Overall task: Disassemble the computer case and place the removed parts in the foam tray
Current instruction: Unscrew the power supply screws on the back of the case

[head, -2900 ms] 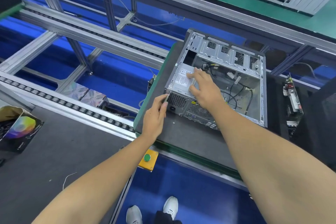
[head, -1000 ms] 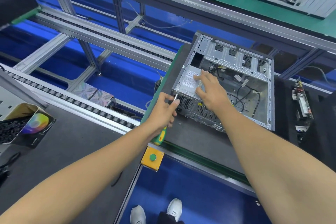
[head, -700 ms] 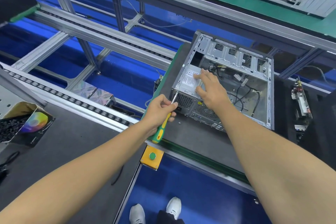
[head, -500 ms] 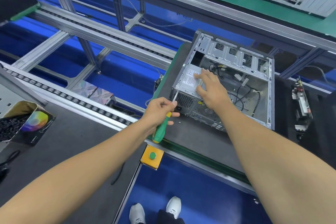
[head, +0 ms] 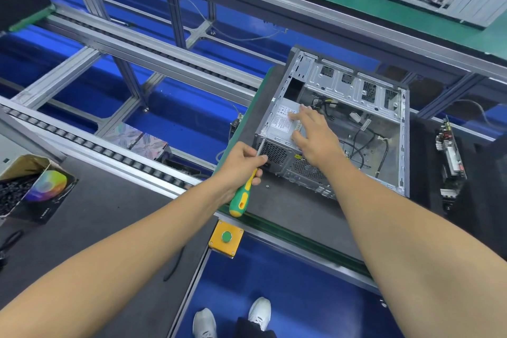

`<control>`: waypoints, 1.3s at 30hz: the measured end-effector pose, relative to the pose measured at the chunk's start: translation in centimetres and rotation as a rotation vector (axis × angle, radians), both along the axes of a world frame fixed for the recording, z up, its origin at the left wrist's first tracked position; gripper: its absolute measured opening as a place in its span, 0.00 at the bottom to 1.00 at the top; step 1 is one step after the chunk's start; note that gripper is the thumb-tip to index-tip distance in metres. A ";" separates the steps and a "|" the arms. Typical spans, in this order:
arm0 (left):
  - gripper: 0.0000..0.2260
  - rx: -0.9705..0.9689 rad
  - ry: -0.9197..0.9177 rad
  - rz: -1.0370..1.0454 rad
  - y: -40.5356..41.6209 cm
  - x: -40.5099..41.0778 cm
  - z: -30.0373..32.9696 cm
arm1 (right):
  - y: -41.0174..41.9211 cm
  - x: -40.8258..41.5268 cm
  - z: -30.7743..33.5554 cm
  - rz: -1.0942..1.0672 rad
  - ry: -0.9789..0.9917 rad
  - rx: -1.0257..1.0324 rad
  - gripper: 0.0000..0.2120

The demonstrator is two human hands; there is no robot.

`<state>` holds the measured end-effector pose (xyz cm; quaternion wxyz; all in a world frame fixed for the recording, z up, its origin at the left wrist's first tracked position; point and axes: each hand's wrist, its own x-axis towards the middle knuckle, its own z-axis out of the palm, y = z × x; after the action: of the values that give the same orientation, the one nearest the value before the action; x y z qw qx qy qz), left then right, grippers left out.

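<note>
We judge the work partly done: the case (head: 343, 123) at 1 o'clock lies open, its supply (head: 282, 125) inside under our flat right hand (head: 315, 137), our left hand (head: 241, 163) gripping the screwdriver (head: 241, 195) at its corner, one screw (head: 265, 186) out.

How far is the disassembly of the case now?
Done: the grey metal computer case lies open, its side panel off; one small screw lies on the mat. In hand: the left hand grips a green-yellow screwdriver at the rear corner; the right hand presses the silver power supply. Left: power supply and cables.
</note>
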<state>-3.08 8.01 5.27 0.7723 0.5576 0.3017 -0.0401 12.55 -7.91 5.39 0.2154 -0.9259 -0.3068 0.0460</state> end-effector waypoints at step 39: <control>0.11 0.029 -0.001 -0.020 0.7 -0.2 -0.5 | 0.0 -0.4 0.3 -0.002 0.021 -0.006 0.22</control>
<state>-3.32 8.73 4.79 0.7637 0.5718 0.2965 -0.0432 12.18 -7.90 5.72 0.2159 -0.9264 -0.3032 0.0566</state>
